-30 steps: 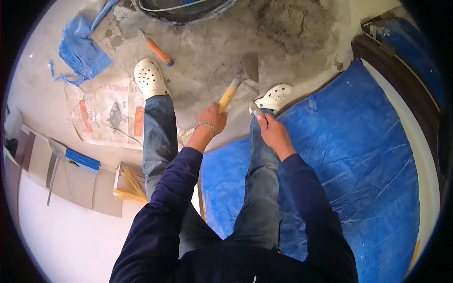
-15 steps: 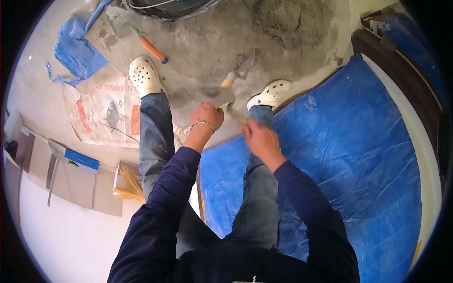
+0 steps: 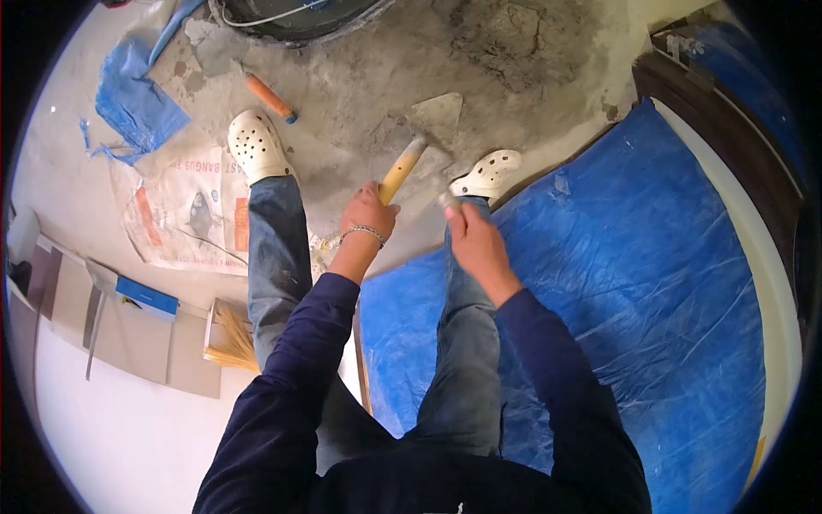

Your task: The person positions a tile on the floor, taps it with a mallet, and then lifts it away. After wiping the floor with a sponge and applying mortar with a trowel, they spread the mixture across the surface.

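My left hand (image 3: pixel 370 216), with a bracelet at the wrist, is closed round the lower end of a yellow handle (image 3: pixel 401 173). This handle slants up and right to a greyish end over the concrete floor; a pale triangular patch shows just beyond it, whose nature is unclear. My right hand (image 3: pixel 479 248) is closed beside the right shoe (image 3: pixel 490 171). A small pale piece (image 3: pixel 448 200) sticks out at its fingertips, too blurred to name. The two hands are apart.
An orange-handled tool (image 3: pixel 271 98) lies near the left shoe (image 3: pixel 257 147). A dark round tub (image 3: pixel 295 27) stands at the top. Blue sheeting (image 3: pixel 634 283) covers the right side. A printed sack (image 3: pixel 184 218), blue plastic (image 3: pixel 137 103), a dustpan (image 3: pixel 101 277) and straw bristles (image 3: pixel 231 341) are on the left.
The yellow handle now points up and right from my left hand, clear of the earlier blur. My left hand has shifted slightly left and down; my right hand has turned slightly upright.
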`<state>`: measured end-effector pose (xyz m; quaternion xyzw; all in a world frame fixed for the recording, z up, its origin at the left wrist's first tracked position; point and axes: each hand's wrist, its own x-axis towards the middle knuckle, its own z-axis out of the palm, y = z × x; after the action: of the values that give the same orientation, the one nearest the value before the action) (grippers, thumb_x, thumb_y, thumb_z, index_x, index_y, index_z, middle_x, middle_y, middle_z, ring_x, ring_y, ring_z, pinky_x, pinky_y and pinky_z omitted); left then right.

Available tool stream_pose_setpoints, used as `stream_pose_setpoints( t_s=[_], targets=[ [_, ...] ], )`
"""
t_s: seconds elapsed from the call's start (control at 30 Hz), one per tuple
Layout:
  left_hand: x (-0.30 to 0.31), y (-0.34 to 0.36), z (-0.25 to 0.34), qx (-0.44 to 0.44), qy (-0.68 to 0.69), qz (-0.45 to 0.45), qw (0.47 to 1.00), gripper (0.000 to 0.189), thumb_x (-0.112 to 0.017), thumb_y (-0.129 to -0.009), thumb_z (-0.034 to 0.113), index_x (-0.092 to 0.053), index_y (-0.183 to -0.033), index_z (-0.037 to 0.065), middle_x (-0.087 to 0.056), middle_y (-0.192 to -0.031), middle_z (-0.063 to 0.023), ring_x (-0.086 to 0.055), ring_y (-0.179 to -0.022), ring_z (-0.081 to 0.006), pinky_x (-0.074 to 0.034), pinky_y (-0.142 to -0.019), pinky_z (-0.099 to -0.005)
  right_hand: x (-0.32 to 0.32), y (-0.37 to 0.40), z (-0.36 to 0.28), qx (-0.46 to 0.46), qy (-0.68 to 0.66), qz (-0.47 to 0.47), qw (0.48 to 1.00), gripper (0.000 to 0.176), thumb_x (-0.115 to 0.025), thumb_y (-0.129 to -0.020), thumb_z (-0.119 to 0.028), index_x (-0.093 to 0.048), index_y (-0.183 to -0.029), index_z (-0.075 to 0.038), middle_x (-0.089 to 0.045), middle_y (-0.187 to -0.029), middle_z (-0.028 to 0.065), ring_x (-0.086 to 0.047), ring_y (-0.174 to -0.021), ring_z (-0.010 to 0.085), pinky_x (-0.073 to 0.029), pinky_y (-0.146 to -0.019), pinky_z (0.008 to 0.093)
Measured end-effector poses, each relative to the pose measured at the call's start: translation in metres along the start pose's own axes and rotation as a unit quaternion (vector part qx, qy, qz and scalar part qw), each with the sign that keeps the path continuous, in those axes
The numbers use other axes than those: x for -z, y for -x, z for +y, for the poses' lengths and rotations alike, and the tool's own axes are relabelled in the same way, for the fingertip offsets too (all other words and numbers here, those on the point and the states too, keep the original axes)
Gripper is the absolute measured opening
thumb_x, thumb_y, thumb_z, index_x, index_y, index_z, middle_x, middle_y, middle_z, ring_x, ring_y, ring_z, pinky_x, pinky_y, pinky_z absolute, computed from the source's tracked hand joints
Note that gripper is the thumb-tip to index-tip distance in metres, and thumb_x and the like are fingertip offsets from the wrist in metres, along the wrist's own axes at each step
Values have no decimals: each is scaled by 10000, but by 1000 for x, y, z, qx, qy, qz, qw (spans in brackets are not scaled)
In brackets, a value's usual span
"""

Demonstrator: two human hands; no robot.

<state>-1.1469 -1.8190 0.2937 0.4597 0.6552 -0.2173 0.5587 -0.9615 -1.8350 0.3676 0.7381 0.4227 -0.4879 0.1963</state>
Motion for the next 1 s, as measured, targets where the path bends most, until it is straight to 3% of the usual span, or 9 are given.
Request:
stream_pose_setpoints(
  t_s=[0.1,0.17,0.23,0.3,0.4,0.57,0.63,0.8,1.0],
  targets=[
    [-4,3,-5,-2,-29,-17,999,439,-644,-814,323,-525,-1150,66,-615,-1062,-197,-597,-997,-341,-472,-862,-408,-1,18,-6,53,48,-86,994,369,-398,-952,-416,-520,-911,-71,-618,-762,248,-585,-757,456,-447,-673,549],
    [0,2,0,-17,-45,-20,999,416,-634,-828,317,-527,-1143,69,-607,-1068,-191,-595,-1008,-320,-475,-868,-399,-12,-7,26,41,71,-61,995,364,-402,-952,-412,-535,-944,-73,-626,-783,243,-586,-765,454,-452,-675,541],
    [7,3,3,16,-29,-24,999,427,-634,-812,353,-560,-1133,82,-621,-1080,-188,-598,-995,-350,-466,-865,-408,-4,-33,27,-53,-91,-16,994,372,-413,-948,-422,-548,-996,-78,-634,-813,237,-585,-776,452,-460,-678,526],
    [10,3,4,19,-24,-12,999,429,-642,-809,356,-561,-1141,96,-625,-1078,-180,-598,-998,-341,-467,-864,-403,-4,-16,22,4,-53,55,997,390,-412,-947,-434,-560,-1028,-82,-635,-836,237,-584,-793,453,-463,-679,518],
    [7,4,-1,32,-20,17,999,443,-658,-801,360,-562,-1162,122,-626,-1087,-162,-598,-1009,-322,-469,-865,-394,-9,3,11,58,21,-30,998,410,-403,-947,-447,-572,-1006,-78,-631,-825,235,-586,-799,451,-457,-674,524],
    [12,-5,-2,26,-29,27,999,392,-670,-802,311,-562,-1146,157,-610,-1060,-133,-604,-984,-307,-491,-831,-400,4,-35,12,1,-66,-23,998,433,-413,-944,-465,-573,-957,-64,-628,-815,230,-581,-807,447,-467,-686,494],
    [13,-4,-3,22,-21,30,999,394,-677,-795,294,-575,-1153,166,-608,-1063,-126,-603,-980,-307,-488,-835,-397,11,-37,8,65,-111,28,991,438,-420,-942,-466,-579,-936,-58,-628,-809,226,-587,-808,440,-467,-693,484],
    [20,1,-2,13,-49,63,997,401,-691,-772,273,-591,-1151,184,-613,-1049,-104,-602,-970,-306,-486,-833,-394,27,-59,22,58,72,-130,987,450,-454,-933,-479,-592,-918,-52,-626,-798,165,-592,-791,366,-458,-695,407],
    [20,-4,-2,0,-80,120,990,420,-731,-716,227,-619,-1121,213,-616,-1019,-69,-593,-961,-275,-474,-818,-385,24,-43,17,62,-76,-21,995,454,-455,-932,-483,-589,-908,-50,-597,-711,164,-580,-698,356,-451,-651,420]
  ],
)
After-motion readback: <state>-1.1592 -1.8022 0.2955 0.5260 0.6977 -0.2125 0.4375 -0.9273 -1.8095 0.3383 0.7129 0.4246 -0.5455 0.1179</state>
